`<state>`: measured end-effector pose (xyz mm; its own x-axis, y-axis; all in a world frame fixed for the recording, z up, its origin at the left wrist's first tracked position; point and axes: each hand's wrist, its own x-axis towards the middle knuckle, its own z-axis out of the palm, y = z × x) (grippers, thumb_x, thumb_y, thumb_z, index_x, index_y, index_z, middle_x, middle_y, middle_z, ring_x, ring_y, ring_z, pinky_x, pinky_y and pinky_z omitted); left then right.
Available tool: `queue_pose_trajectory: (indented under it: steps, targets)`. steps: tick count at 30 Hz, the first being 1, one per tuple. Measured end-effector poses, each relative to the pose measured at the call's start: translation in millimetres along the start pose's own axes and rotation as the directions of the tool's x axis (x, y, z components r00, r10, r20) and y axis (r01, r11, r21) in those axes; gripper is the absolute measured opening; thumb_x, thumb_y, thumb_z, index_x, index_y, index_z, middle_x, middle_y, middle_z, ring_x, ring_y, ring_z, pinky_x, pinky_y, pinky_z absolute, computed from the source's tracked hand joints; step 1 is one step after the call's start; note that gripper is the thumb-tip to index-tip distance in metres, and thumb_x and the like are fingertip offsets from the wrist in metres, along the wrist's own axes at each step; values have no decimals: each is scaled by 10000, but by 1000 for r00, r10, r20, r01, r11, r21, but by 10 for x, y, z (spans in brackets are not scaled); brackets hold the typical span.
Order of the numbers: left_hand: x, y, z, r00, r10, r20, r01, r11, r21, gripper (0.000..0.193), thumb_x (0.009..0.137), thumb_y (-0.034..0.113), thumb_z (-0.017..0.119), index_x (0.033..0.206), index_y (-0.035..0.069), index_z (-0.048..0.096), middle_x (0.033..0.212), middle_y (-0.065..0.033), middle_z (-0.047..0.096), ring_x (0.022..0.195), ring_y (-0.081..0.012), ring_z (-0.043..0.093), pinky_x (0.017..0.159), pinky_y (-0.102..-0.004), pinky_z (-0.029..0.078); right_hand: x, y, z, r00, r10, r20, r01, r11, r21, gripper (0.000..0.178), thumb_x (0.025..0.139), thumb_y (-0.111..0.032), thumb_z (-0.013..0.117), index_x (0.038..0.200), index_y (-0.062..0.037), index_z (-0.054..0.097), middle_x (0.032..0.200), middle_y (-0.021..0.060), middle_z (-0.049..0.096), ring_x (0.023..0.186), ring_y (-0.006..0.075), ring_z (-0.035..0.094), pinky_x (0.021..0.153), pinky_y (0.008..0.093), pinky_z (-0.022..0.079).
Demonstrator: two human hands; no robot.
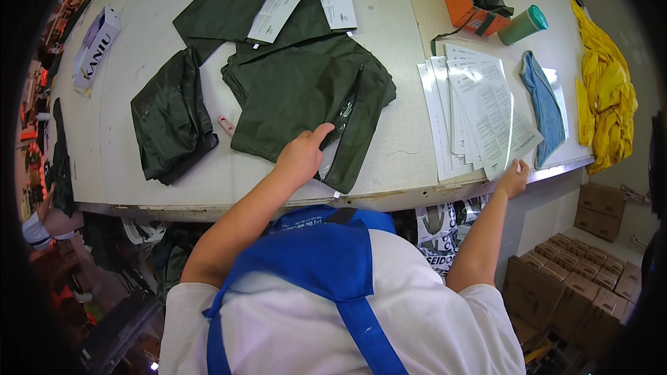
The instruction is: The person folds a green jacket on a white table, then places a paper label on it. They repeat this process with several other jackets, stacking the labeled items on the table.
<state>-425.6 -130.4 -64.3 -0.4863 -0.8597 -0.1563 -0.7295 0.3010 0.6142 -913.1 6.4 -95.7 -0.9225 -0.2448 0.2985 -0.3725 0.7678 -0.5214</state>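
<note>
Left hand: curled at open slit of dark green folded fabric bundle, near-centre tabletop; pinching or not, cannot tell | Right hand: pinching near edge of glossy white printed sheet, atop white paper stack, right.

Your pale counter carries a folded dark green garment under your left fingers, a dark green bundle left of them, and printed sheets at your right fingers.

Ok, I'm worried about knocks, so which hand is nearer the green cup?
Right. The right hand is below the green cup in view, at the papers' near edge; the left hand is farther away, well left, on green fabric.
</note>
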Motion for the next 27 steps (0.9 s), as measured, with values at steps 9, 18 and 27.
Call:
queue_pose_trajectory:
  steps: [9,18,27]
  targets:
    - [-5,-30,50,999,30,-33,-31,999,-19,451,772,-22,516,1204,108,517,1059,-154,529,851,-365,599,731,-437,501,248,346,108,999,40,-36,-39,998,41,342,809,-284,696,939,14,591,944,151,640,872,289,618,800,376,476]
    - [37,-43,91,999,36,-17,-35,999,5,453,766,-11,514,1207,89,500,1068,-156,522,835,-371,604,722,-444,508,196,324,178,959,193,209,-196,981,-3,312,779,-274,723,837,23,650,846,144,676,774,268,635,742,387,485]
    - [-4,129,-45,1000,-18,-5,19,1000,23,515,776,-9,521,1281,71,460,1138,-157,490,879,-365,593,740,-431,501,122,-414,-481,985,-172,-20,160,858,488,230,950,-164,514,964,37,625,865,80,657,796,165,624,718,313,500]
